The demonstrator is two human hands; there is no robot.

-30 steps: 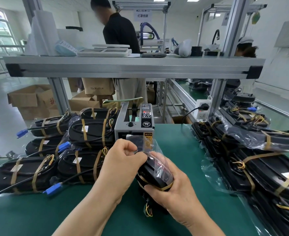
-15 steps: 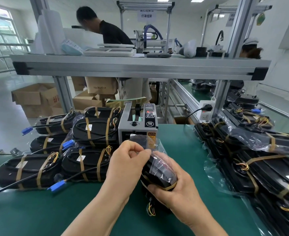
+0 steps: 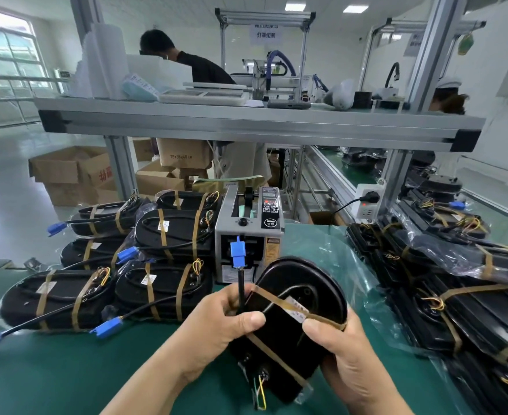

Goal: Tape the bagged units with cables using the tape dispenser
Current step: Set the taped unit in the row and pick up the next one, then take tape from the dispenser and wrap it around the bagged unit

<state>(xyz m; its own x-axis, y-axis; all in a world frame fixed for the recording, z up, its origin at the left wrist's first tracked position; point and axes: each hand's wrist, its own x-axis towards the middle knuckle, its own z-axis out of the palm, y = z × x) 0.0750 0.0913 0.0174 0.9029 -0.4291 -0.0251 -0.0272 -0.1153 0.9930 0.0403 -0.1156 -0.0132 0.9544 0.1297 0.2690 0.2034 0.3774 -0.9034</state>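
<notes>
1. Taped units (image 3: 169, 232) are lying stacked at the left on the green table (image 3: 67, 369).
2. The left hand (image 3: 217, 327) is gripping the black cable (image 3: 240, 283), fingers curled, blue plug (image 3: 237, 253) pointing up.
3. The bagged unit (image 3: 294, 333) is sitting near centre, before the tape dispenser (image 3: 248, 232) showing "SEMI".
4. The right hand (image 3: 345, 363) is clasping the unit's right edge, thumb pressing brown tape (image 3: 276, 298).
</notes>
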